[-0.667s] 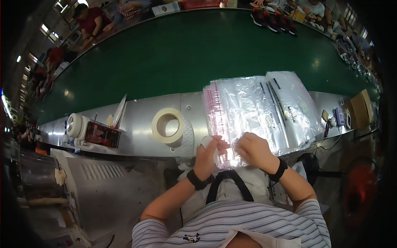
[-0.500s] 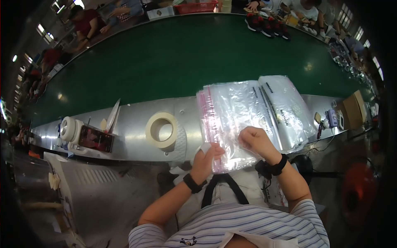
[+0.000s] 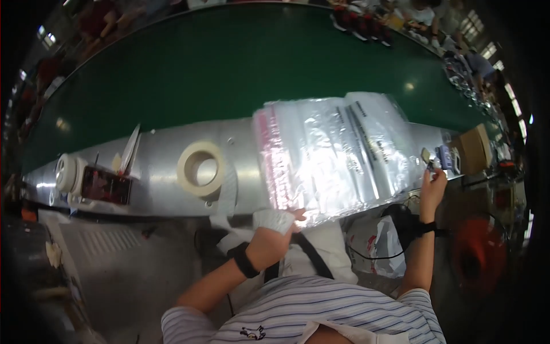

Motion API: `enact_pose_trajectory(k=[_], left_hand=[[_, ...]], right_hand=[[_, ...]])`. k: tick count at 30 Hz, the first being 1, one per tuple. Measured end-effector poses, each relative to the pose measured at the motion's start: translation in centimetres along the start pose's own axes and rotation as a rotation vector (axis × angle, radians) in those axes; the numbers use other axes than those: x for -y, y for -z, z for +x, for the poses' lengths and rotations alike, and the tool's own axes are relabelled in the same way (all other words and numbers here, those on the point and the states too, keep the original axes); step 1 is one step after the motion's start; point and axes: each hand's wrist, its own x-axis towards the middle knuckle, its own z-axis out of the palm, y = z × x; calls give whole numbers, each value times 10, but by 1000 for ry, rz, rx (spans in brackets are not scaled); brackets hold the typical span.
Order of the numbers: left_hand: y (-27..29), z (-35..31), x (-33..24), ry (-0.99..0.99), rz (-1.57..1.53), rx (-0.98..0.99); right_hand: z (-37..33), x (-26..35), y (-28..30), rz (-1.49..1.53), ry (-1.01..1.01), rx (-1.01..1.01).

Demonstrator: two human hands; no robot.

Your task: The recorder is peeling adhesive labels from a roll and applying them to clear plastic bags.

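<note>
A stack of clear plastic bags [image 3: 321,155] with pink edges and dark print lies on the metal ledge in front of me. At its near left corner, my left hand [image 3: 270,243] is closed on a pale patterned strip [image 3: 274,219], its fingertips touching the bags. To the left, a cream roll [image 3: 189,169] lies flat, with a similar strip [image 3: 228,186] hanging over the ledge. Out to the right, my right hand [image 3: 434,186] has its fingers drawn together at a small shiny object [image 3: 429,165]. What they pinch is too small to make out.
A phone [image 3: 106,185] leans beside a white container [image 3: 67,172] on the left, near a pointed white piece [image 3: 130,149]. A purple item [image 3: 444,156] and a cardboard box [image 3: 472,150] stand at the right. Beyond runs a green belt [image 3: 229,69], with shoes [image 3: 361,26] and people across it.
My right hand has left the bags and moved right to the small items at the ledge's end. My left hand stays by the bags' near corner. The whole view has shifted slightly.
</note>
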Motion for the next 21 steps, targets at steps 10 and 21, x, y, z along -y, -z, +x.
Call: enact_pose_trajectory(k=[10,21], left_hand=[[-6,-12,6,-117,304,66],[-3,-17,2,-118,205,-81]], right_hand=[[-93,234,48,882,872,905],[-115,237,39,884,811,968]])
